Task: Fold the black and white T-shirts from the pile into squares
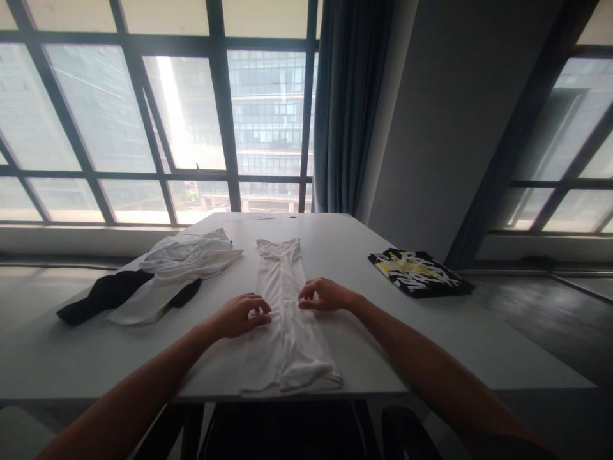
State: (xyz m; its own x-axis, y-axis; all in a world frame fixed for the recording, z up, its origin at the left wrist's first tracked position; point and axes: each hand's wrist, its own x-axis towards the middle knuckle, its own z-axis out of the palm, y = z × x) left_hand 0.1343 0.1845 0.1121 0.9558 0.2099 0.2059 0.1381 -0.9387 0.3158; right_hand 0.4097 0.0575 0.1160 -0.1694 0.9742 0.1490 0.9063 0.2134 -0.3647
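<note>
A white garment [282, 281] lies lengthwise on the table in front of me, folded into a long narrow strip. Wrinkles run down its middle, and its near end reaches the table's front edge. At its left side my left hand [245, 315] has curled fingers and thumb closed on the cloth's edge. Opposite, my right hand [325, 295] pinches the right edge with bent fingers. The exact contact of the fingertips with the fabric is partly hidden.
Loose white garments [191, 252] and a black one [112, 294] are heaped at the left of the white table [378, 345]. A folded black garment [421, 273] with a white and yellow print lies at the right. A small dark round object [292, 217] is near the far edge.
</note>
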